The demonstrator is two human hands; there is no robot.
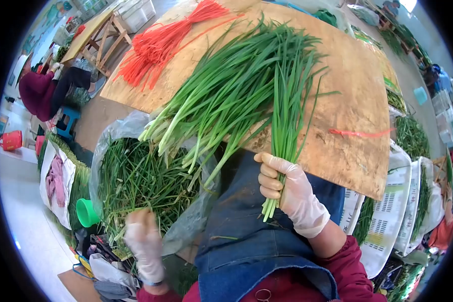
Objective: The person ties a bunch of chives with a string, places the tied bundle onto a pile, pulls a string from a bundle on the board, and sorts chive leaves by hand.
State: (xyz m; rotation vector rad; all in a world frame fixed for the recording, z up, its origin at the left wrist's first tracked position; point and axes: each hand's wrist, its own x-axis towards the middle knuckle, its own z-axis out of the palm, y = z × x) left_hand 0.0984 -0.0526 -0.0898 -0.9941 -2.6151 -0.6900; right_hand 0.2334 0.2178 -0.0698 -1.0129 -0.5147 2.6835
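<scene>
My right hand [298, 199], in a thin whitish glove, is closed around the lower stems of a bunch of garlic chives [288, 118]. The cut ends poke out below my fist, and the leaves rest on the wooden board. Beside this bunch lies a larger pile of garlic chives [226, 93], its pale ends over the board's near edge. My left hand [144, 241], gloved too, is over the near side of a clear plastic bag [117, 135] full of loose green leaves and scraps [141, 176]. Motion smears its fingers.
On the wooden board [352, 100] lie a bundle of red ties [158, 48] and a single red tie [360, 133]. White crates [385, 221] with greens stand at the right. A green cup-like container [87, 212] is by the bag. Another person [38, 93] sits at the left.
</scene>
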